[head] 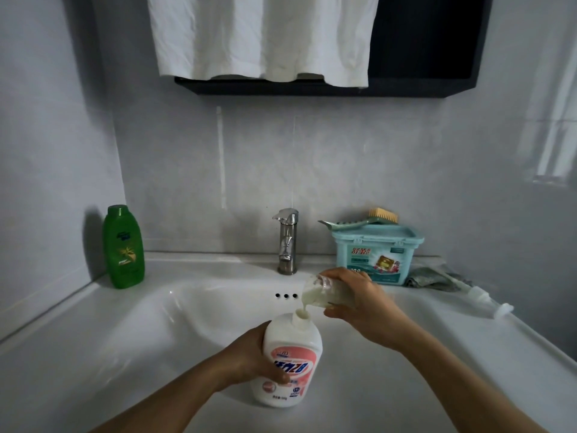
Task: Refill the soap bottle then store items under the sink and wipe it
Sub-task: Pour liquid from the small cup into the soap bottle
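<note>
A white soap bottle [292,351] with a pink and blue label stands over the white sink basin [187,310], its neck uncapped. My left hand [249,359] grips its left side. My right hand [359,303] holds a clear refill container [315,292] tipped down to the left, and white soap runs from its lip into the bottle's neck. The white pump head [480,300] lies on the counter at the right.
A green bottle [124,246] stands at the back left corner. The chrome tap [287,242] rises behind the basin. A teal box [374,254] with a scrubbing brush [365,220] on top sits at the back right, beside a grey cloth [432,278]. A white towel [262,35] hangs above.
</note>
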A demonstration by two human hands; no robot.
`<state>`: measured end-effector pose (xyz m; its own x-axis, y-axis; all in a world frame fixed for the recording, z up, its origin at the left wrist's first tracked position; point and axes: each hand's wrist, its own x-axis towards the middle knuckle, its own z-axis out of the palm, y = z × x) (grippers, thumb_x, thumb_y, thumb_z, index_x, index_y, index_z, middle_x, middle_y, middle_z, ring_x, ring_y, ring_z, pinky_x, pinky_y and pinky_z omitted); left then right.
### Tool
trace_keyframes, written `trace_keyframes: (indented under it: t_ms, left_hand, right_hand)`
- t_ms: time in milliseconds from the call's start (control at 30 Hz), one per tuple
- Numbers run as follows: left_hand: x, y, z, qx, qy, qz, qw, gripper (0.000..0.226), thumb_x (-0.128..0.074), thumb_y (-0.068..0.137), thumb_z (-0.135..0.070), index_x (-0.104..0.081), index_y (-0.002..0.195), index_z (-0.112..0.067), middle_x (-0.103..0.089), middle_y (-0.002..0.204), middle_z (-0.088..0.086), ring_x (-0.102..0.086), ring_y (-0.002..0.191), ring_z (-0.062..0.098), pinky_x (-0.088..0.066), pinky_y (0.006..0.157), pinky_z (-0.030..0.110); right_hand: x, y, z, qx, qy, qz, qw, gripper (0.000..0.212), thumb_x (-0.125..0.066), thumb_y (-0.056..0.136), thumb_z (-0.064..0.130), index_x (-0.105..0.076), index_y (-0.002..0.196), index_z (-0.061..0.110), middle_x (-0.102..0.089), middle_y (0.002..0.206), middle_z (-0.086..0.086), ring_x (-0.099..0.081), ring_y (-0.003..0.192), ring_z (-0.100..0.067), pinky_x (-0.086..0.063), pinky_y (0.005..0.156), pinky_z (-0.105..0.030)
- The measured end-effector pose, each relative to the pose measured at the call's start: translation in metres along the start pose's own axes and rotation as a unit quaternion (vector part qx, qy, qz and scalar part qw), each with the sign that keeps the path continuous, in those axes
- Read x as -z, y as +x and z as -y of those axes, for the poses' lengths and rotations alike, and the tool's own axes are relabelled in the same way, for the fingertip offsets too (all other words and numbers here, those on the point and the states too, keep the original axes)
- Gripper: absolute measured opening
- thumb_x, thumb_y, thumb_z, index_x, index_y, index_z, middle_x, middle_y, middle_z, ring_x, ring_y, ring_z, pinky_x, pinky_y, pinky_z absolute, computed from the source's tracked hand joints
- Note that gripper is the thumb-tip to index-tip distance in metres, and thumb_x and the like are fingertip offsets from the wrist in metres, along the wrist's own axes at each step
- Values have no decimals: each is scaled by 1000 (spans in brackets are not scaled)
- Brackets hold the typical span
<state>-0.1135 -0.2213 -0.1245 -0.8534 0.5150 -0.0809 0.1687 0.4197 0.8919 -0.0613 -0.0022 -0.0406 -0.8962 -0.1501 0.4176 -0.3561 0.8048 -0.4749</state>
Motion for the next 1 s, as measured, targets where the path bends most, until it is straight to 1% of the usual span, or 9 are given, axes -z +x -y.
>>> trace_keyframes:
  t_ms: [133, 367, 667, 800, 1000]
  left_hand:
    - [0, 0, -1, -1, -1, 0, 1000, 70, -84, 60, 1, -57, 120, -23, -73, 105, -5, -68, 98, 7, -54, 78, 19]
    - [0, 0, 1, -1, -3, -3, 1000, 71, -85, 59, 0, -57, 120, -23, -73, 105, -5, -68, 99, 9, -55, 84, 25]
    - [0, 1, 2, 0, -2, -2, 1000, 70, -84, 60, 2, -57, 119, -23, -73, 105, -4, -68, 98, 9, -55, 83, 24]
    - [-1, 1, 1, 2, 0, -2, 1000, 70, -85, 61, 1, -57, 120, -23, -73, 106, -5, -68, 98, 6, -55, 80, 20]
    - [0, 2, 3, -2, -6, -6, 1000, 72, -85, 59, 0, -57, 121, -23, -73, 106, -4, -68, 100, 11, -55, 89, 31]
  right_hand:
    - [0, 0, 1, -1, -2, 5, 1000, 52, -72, 80, 26, -45, 124, 31, -42, 107, 18, -43, 103, -7, -37, 85, -17]
    - [1, 0, 1, 1, -1, 9, 1000, 52, -71, 80, 25, -45, 124, 30, -42, 107, 19, -44, 104, -6, -40, 88, -19]
    - [1, -1, 2, 6, -2, 3, 1000, 51, -72, 79, 25, -46, 123, 30, -43, 108, 18, -43, 105, -9, -37, 86, -18]
    - [1, -1, 2, 2, -4, 4, 1000, 51, -71, 80, 24, -46, 125, 30, -41, 107, 18, -42, 104, -8, -35, 85, -17]
    - [1, -1, 2, -3, -2, 5, 1000, 51, -71, 80, 25, -45, 124, 31, -41, 106, 19, -42, 103, -7, -35, 85, -17]
